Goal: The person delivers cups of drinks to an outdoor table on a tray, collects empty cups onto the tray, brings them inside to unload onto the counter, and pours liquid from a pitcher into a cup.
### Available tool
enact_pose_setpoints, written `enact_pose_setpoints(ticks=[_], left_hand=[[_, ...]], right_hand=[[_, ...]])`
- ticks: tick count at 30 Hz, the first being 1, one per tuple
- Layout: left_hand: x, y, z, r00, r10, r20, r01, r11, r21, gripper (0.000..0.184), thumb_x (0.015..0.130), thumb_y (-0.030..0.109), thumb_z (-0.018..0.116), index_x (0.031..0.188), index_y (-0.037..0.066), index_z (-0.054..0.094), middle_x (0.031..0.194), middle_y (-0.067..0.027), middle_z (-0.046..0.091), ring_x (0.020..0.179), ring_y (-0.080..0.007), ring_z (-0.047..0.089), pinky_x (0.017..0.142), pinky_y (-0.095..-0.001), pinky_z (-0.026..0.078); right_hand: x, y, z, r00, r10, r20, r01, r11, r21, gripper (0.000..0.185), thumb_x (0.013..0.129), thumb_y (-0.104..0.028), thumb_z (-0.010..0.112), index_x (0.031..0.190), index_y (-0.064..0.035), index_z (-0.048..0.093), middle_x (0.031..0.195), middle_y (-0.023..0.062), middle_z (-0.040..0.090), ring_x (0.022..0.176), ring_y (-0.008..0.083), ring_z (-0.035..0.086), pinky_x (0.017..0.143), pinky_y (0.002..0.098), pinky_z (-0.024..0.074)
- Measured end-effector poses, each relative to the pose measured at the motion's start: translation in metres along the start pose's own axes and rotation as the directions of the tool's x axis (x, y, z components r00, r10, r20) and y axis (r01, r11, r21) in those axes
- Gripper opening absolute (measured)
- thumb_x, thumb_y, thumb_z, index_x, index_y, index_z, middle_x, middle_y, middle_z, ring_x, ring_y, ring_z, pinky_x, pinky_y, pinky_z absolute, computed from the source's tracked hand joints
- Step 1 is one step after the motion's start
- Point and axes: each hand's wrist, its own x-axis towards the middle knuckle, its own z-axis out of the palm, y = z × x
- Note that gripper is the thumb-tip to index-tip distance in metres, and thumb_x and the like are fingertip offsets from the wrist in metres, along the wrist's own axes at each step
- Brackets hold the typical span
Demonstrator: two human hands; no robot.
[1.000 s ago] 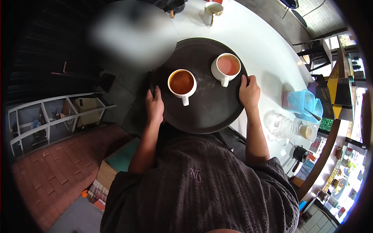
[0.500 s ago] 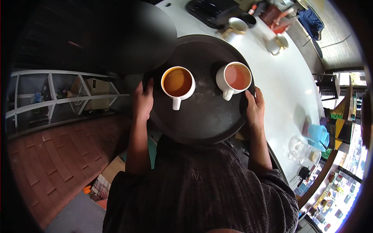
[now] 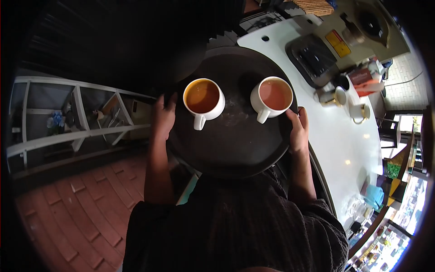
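A round black tray is held level in front of my body. My left hand grips its left rim, thumb on top. On the opposite rim, my right hand is closed with the thumb over the edge and the other fingers mostly hidden beneath. Two white cups stand upright on the tray. The left cup contains an orange-brown drink, and the right cup a pinkish one. Neither hand touches the cups; my right thumb is close to the right one.
A white counter curves along the right, bearing a black scale-like device, gold-trimmed white cups, a clear glass vessel and a blue container. Left are a white-framed shelf and brick-patterned floor. A large dark shape blocks the upper left.
My view has turned with my body, so the counter and its items sit further right and lower. Both hands keep hold of the tray, and the cups remain standing on it.
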Motion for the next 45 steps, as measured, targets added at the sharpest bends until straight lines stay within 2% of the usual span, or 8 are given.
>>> enact_pose_setpoints(ticks=[4, 12, 16, 20, 22, 26, 35, 45], left_hand=[[0.052, 0.022, -0.014, 0.997, -0.046, -0.068, 0.046, 0.999, -0.005, 0.071, 0.088, 0.042, 0.056, 0.131, -0.01, 0.037, 0.133, -0.0288, 0.042, 0.127, -0.0327, 0.039, 0.103, -0.0362, 0.032], [0.179, 0.083, -0.035, 0.994, 0.101, -0.046, -0.104, 0.991, -0.079, 0.04, 0.092, 0.031, 0.054, 0.115, -0.001, 0.056, 0.106, -0.0129, 0.063, 0.098, -0.0192, 0.058, 0.087, -0.0313, 0.041], [0.241, 0.102, -0.039, 0.995, 0.098, 0.02, -0.093, 0.983, -0.156, 0.037, 0.092, 0.029, 0.054, 0.113, -0.001, 0.057, 0.105, -0.0115, 0.064, 0.097, -0.0174, 0.058, 0.086, -0.03, 0.042], [0.3, 0.135, -0.036, 0.967, 0.256, 0.023, -0.255, 0.967, -0.028, 0.034, 0.092, 0.028, 0.055, 0.109, -0.001, 0.058, 0.1, -0.0103, 0.064, 0.093, -0.0148, 0.057, 0.084, -0.0286, 0.042], [0.33, 0.151, -0.03, 0.979, 0.193, 0.072, -0.192, 0.981, -0.029, 0.031, 0.092, 0.027, 0.054, 0.105, -0.001, 0.059, 0.092, -0.0075, 0.064, 0.085, -0.0118, 0.055, 0.079, -0.0275, 0.042], [0.41, 0.156, -0.021, 0.915, 0.274, 0.297, -0.243, 0.96, -0.137, 0.028, 0.093, 0.026, 0.053, 0.1, 0.0, 0.059, 0.08, -0.0033, 0.059, 0.076, -0.0083, 0.048, 0.071, -0.0256, 0.041], [0.506, 0.227, 0.038, 0.722, 0.337, 0.604, -0.385, 0.921, -0.054, 0.032, 0.093, 0.025, 0.052, 0.105, -0.004, 0.056, 0.096, -0.018, 0.063, 0.09, -0.0208, 0.058, 0.081, -0.0319, 0.043], [0.551, 0.315, 0.142, 0.541, 0.397, 0.741, -0.543, 0.838, -0.053, 0.033, 0.093, 0.027, 0.053, 0.102, -0.004, 0.057, 0.09, -0.0142, 0.063, 0.082, -0.0179, 0.055, 0.078, -0.0316, 0.043]], right_hand=[[0.052, -0.02, 0.05, 0.995, -0.085, 0.053, 0.084, 0.996, 0.031, 0.025, 0.088, -0.016, 0.05, 0.106, 0.0016, 0.052, 0.098, 0.0081, 0.059, 0.092, 0.0144, 0.053, 0.085, 0.0267, 0.0402], [0.159, -0.065, 0.124, 0.976, -0.19, 0.109, 0.184, 0.981, 0.059, 0.036, 0.086, -0.009, 0.046, 0.119, 0.0064, 0.046, 0.11, 0.0123, 0.057, 0.102, 0.0164, 0.053, 0.09, 0.0283, 0.0404], [0.196, -0.08, 0.153, 0.975, -0.204, 0.085, 0.204, 0.979, 0.011, 0.036, 0.084, -0.007, 0.046, 0.118, 0.006, 0.046, 0.107, 0.0112, 0.057, 0.099, 0.0157, 0.052, 0.088, 0.0282, 0.0408], [0.228, -0.084, 0.181, 0.977, -0.21, -0.049, 0.207, 0.977, -0.05, 0.038, 0.081, -0.006, 0.045, 0.117, 0.0054, 0.047, 0.104, 0.0102, 0.056, 0.096, 0.0145, 0.052, 0.085, 0.0272, 0.0409], [0.239, -0.085, 0.194, 0.972, -0.192, -0.139, 0.193, 0.981, -0.005, 0.039, 0.079, -0.005, 0.044, 0.116, 0.0053, 0.047, 0.102, 0.0096, 0.056, 0.094, 0.014, 0.052, 0.084, 0.0263, 0.0406], [0.253, -0.089, 0.219, 0.917, -0.227, -0.329, 0.231, 0.973, -0.027, 0.039, 0.078, -0.006, 0.043, 0.114, 0.0053, 0.05, 0.099, 0.0087, 0.058, 0.092, 0.0142, 0.052, 0.083, 0.0259, 0.0402], [0.267, -0.102, 0.251, 0.718, -0.146, -0.681, 0.207, 0.978, 0.009, 0.043, 0.08, -0.007, 0.043, 0.121, 0.0047, 0.047, 0.106, 0.0089, 0.056, 0.097, 0.0149, 0.051, 0.086, 0.0247, 0.0387], [0.31, -0.12, 0.225, 0.568, -0.019, -0.823, 0.147, 0.986, 0.078, 0.056, 0.085, -0.015, 0.044, 0.134, 0.011, 0.032, 0.132, 0.0199, 0.043, 0.121, 0.0234, 0.041, 0.102, 0.0293, 0.0296]])
